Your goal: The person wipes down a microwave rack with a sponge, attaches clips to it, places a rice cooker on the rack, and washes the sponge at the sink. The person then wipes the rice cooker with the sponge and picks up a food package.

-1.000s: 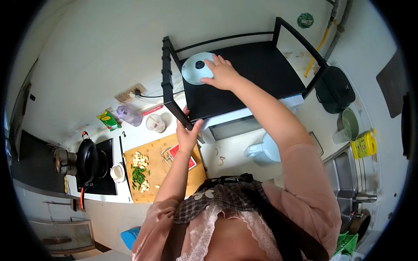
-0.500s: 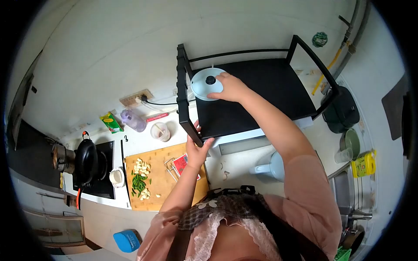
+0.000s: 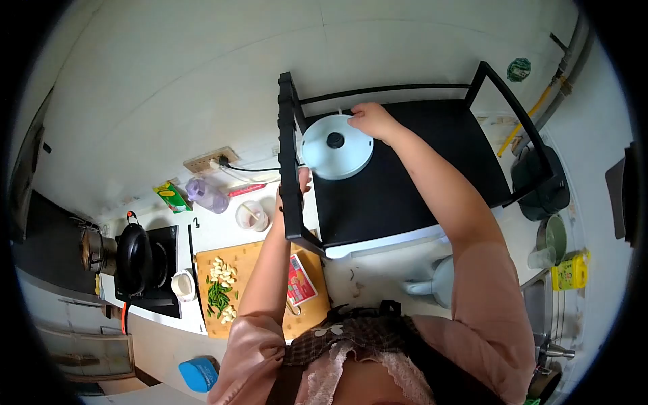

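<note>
Beside the wood-toned cutting board [image 3: 253, 263]: green chilli pieces [image 3: 218, 298], pale garlic [image 3: 223, 271], a red-and-white packet [image 3: 300, 280], white worktop [image 3: 223, 229].

Nearer the body than the left hand [image 3: 304, 182], a wooden cutting board [image 3: 253, 266] bears peeled garlic [image 3: 221, 271], green peppers [image 3: 218, 297] and a red-and-white packet [image 3: 301, 282]. To the left of that hand are a clear cup [image 3: 252, 216], a red-wrapped stick [image 3: 247, 190], a purple bottle [image 3: 208, 196] and a green packet [image 3: 173, 197], with a wall socket [image 3: 210, 160] above them. Farther left, a black frying pan [image 3: 133, 259] sits on the stove [image 3: 162, 266], beside a metal pot [image 3: 98, 253]. Well to the right of the right hand [image 3: 373, 122] are a dark appliance [image 3: 540, 183], a green bowl [image 3: 556, 235] and a yellow container [image 3: 571, 272].
</note>
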{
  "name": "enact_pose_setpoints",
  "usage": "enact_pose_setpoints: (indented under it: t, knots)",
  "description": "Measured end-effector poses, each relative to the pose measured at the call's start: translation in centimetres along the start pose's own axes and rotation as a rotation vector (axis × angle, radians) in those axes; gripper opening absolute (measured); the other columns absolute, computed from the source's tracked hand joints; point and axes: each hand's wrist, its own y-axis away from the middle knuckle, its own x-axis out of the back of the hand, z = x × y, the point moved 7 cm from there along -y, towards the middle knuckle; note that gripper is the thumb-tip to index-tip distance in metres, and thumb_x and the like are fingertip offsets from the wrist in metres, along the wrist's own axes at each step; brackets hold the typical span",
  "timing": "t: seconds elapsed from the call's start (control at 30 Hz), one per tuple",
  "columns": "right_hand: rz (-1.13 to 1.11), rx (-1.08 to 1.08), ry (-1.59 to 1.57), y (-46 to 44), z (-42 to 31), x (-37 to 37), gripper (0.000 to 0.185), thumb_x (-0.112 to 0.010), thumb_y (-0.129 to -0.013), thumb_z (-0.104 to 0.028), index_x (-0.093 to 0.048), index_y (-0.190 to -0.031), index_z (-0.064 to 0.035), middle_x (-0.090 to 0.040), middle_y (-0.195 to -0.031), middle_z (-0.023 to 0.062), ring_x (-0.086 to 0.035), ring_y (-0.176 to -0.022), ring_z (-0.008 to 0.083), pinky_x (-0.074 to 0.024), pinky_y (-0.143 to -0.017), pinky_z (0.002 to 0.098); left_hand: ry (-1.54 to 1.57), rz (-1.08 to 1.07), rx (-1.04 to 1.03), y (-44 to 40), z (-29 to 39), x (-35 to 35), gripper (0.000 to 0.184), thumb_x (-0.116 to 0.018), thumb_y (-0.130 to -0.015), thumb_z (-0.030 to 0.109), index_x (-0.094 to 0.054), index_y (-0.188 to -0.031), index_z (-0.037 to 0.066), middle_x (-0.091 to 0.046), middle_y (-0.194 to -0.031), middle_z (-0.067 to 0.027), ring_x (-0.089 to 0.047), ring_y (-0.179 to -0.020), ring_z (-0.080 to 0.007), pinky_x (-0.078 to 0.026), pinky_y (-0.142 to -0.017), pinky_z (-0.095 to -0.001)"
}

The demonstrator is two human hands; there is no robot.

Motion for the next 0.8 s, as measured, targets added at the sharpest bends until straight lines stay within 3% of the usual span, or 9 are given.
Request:
enact_pose_setpoints:
  t: [0.07, 0.1, 0.23, 0.27, 0.3, 0.43, 0.47, 0.57, 0.8]
  knots:
    - [-0.19, -0.367, -0.362, 0.1, 0.5, -0.9, 0.033, -0.064, -0.075, -0.019, -0.062, -0.099, 0.0043, -0.063, -0.092, 0.016, -0.06, -0.081, 0.0274, -0.0478, -0.072, 0.0374, -0.035, -0.064, -0.044, -2.4, -0.3, -0.8, 0.048, -0.057, -0.087, 0.028, -0.045, -0.125, 0.001, -0.056, -0.112, -0.0096, -0.055, -0.093, -0.0147, -0.044, -0.08, -0.0299]
    - [-0.258, -0.425, -0.629, -0.1, 0.4, -1.8, 0.027, -0.064, -0.077, -0.015, -0.061, -0.099, 0.0011, -0.062, -0.089, 0.0109, -0.058, -0.079, 0.0194, -0.046, -0.066, 0.0321, -0.041, -0.072, -0.066, -3.4, -0.3, -0.7, 0.048, -0.057, -0.086, 0.027, -0.046, -0.125, 0.001, -0.056, -0.112, -0.0092, -0.054, -0.094, -0.0148, -0.043, -0.082, -0.0301]
    - [-0.297, -0.482, -0.965, 0.1, 1.2, -2.1, 0.023, -0.06, -0.082, -0.016, -0.058, -0.1, -0.0012, -0.06, -0.089, 0.0084, -0.056, -0.079, 0.0169, -0.0449, -0.065, 0.0288, 0.334, -0.065, 0.041, -5.3, -1.4, -0.1, 0.033, -0.062, -0.082, 0.021, -0.053, -0.109, 0.003, -0.059, -0.098, -0.006, -0.056, -0.088, -0.0154, -0.045, -0.077, -0.0299]
    - [-0.349, -0.513, -1.095, 0.2, 1.4, -2.5, 0.026, -0.056, -0.084, -0.016, -0.056, -0.104, 0.0004, -0.059, -0.094, 0.0091, -0.055, -0.08, 0.0174, -0.0445, -0.066, 0.0276, 0.516, -0.059, 0.013, -5.6, -1.4, -0.2, 0.023, -0.067, -0.079, 0.018, -0.059, -0.094, 0.003, -0.061, -0.085, -0.0051, -0.059, -0.077, -0.015, -0.047, -0.068, -0.0287]
    - [-0.398, -0.54, -1.225, 0.4, 1.5, -2.9, 0.028, -0.053, -0.087, -0.017, -0.053, -0.108, 0.002, -0.058, -0.099, 0.0097, -0.055, -0.081, 0.018, -0.044, -0.068, 0.0264, 0.647, -0.114, 0.062, -5.5, -1.3, -0.4, 0.029, -0.066, -0.079, 0.011, -0.056, -0.105, 0.002, -0.06, -0.097, -0.0054, -0.059, -0.089, -0.0166, -0.049, -0.079, -0.0304]
    - [-0.484, -0.485, -1.314, 0.8, 0.0, -2.7, 0.03, -0.046, -0.09, -0.02, -0.052, -0.108, 0.0032, -0.057, -0.101, 0.0105, -0.054, -0.081, 0.0186, -0.0451, -0.067, 0.0266, 0.79, -0.207, 0.083, -6.3, -1.8, 0.2, 0.038, -0.063, -0.079, 0.007, -0.05, -0.115, 0.003, -0.058, -0.108, -0.0092, -0.057, -0.1, -0.0175, -0.044, -0.09, -0.0296]
    - [-0.487, -0.494, -1.3, 1.0, -0.3, -2.5, 0.031, -0.045, -0.09, -0.019, -0.051, -0.109, 0.0042, -0.056, -0.103, 0.0126, -0.056, -0.079, 0.0196, -0.0481, -0.066, 0.0276, 0.562, -0.173, -0.016, -6.7, -2.2, 0.4, 0.049, -0.053, -0.082, 0.026, -0.046, -0.125, 0.004, -0.057, -0.11, -0.0051, -0.054, -0.099, -0.0154, -0.042, -0.088, -0.0284]
    - [-0.512, -0.443, -1.309, 1.1, -1.3, -2.5, 0.032, -0.044, -0.09, -0.017, -0.049, -0.11, 0.0071, -0.055, -0.104, 0.0168, -0.061, -0.078, 0.0232, -0.0541, -0.061, 0.0291, 0.71, -0.171, 0.092, -7.2, -3.2, 1.0, 0.041, -0.048, -0.084, 0.016, -0.047, -0.124, 0.005, -0.059, -0.11, -0.0068, -0.057, -0.096, -0.0176, -0.045, -0.086, -0.031]
    - [-0.501, -0.412, -1.337, 1.4, -2.9, -2.6, 0.031, -0.047, -0.089, -0.016, -0.048, -0.109, 0.0077, -0.055, -0.102, 0.0197, -0.063, -0.081, 0.0279, -0.0556, -0.059, 0.0311, 0.851, -0.078, 0.253, -8.0, -5.8, 1.6, 0.021, -0.049, -0.086, 0.014, -0.057, -0.102, 0.002, -0.063, -0.091, -0.0077, -0.061, -0.082, -0.0194, -0.049, -0.075, -0.0292]
